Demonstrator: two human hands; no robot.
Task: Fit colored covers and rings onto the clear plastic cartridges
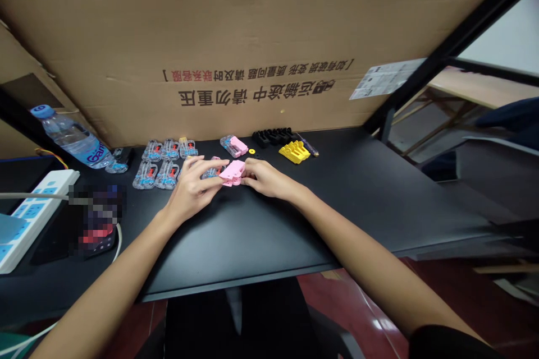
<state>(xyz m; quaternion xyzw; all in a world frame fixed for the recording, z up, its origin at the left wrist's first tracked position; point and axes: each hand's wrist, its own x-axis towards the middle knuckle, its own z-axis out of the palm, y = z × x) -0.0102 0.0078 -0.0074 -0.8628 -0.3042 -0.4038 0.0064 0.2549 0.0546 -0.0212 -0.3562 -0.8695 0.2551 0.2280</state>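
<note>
Between my two hands, just above the black desk, is a small pink plastic part point(232, 173). My left hand point(194, 186) pinches its left side, while the closed fingers of my right hand point(263, 176) hold its right end. Behind my left fingers sits a clear piece with blue and red inside point(214, 170), partly hidden. Farther back lies a clear-and-pink piece point(234, 146), with a small yellow disc point(251, 151) beside it. Two rows of clear cases point(145, 174) with blue and red insides are to the left of my left hand.
Yellow plastic parts point(294, 152) and black parts point(274, 136) lie at the back right, near a thin dark tool point(308, 145). A water bottle point(76, 137) leans at the left. A white power strip point(37, 207) lies left, and cardboard point(252, 28) stands behind.
</note>
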